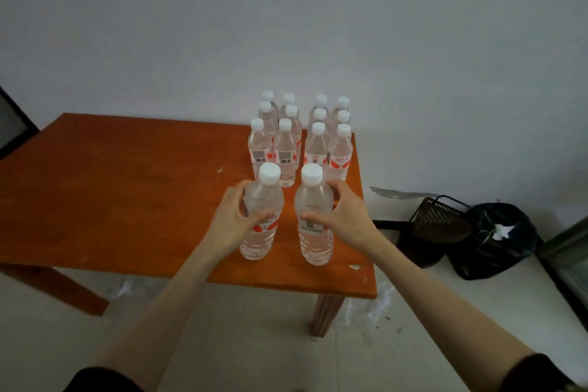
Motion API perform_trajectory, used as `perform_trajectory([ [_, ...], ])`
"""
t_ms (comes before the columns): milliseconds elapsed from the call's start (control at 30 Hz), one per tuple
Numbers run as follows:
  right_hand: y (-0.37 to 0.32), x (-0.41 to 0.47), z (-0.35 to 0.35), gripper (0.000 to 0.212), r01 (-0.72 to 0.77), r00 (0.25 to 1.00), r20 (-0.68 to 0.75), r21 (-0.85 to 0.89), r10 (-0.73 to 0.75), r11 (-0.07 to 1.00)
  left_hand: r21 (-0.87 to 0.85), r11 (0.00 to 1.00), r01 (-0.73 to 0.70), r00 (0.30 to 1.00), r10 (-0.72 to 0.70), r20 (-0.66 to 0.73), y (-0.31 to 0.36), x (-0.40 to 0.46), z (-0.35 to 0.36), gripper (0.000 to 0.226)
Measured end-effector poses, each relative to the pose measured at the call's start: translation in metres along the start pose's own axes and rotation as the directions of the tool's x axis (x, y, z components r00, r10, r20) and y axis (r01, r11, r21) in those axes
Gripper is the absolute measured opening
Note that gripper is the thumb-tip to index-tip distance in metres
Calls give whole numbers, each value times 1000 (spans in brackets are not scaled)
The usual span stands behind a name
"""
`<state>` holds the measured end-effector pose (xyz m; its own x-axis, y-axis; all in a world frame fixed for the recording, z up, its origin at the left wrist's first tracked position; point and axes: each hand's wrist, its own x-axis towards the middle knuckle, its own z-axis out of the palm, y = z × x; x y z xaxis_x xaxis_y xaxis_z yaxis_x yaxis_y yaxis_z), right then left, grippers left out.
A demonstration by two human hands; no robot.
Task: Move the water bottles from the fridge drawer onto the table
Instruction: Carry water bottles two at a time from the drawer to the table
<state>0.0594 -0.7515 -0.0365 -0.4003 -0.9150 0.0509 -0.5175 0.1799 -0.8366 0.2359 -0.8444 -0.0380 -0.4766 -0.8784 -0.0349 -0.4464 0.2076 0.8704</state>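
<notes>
Plainly, 2 clear plastic water bottles with white screw caps stand upright on the glossy orange-brown wooden table (127, 188), near its front right corner, each wrapped by a hand. The left hand (234, 219) curls round the left bottle (262, 216), its fingers behind the smooth shoulder and its thumb across the red-and-white label at the front. The right hand (345, 216) grips the right bottle (313, 216) the same way, fingers bent round the far side and thumb lying over a pale label with grey print. Both bottles have ribbed lower bodies, and their bases appear to sit on the tabletop, a little apart from each other. Behind them, toward the back right of the table, 12 more bottles (302, 137) of the same kind stand in 2 tight blocks of 6, 2 wide and 3 deep, with a narrow gap between the blocks. The tabletop shows scuffs and a few pale chipped spots, and a turned wooden leg (324, 315) stands under the near right corner. On the pale tiled floor to the right, against the grey-white wall (286, 25), sit a black plastic dustpan with a slotted edge (440, 219) and a shiny black rubbish bag (496, 242) holding crumpled white paper. Dark sleeve cuffs (537, 372) show at the bottom edge.
</notes>
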Motion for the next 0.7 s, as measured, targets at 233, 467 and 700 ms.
perform_trajectory([
  [233,18,88,28,71,-30,999,31,-49,32,998,-202,968,150,984,-126,124,-30,78,-15,55],
  [467,30,149,53,77,-131,990,46,-8,131,991,-92,987,129,967,-104,234,-61,155,-20,69],
  [700,32,186,76,80,-191,981,40,-6,191,982,-23,995,99,954,-88,287,-83,203,-18,73],
])
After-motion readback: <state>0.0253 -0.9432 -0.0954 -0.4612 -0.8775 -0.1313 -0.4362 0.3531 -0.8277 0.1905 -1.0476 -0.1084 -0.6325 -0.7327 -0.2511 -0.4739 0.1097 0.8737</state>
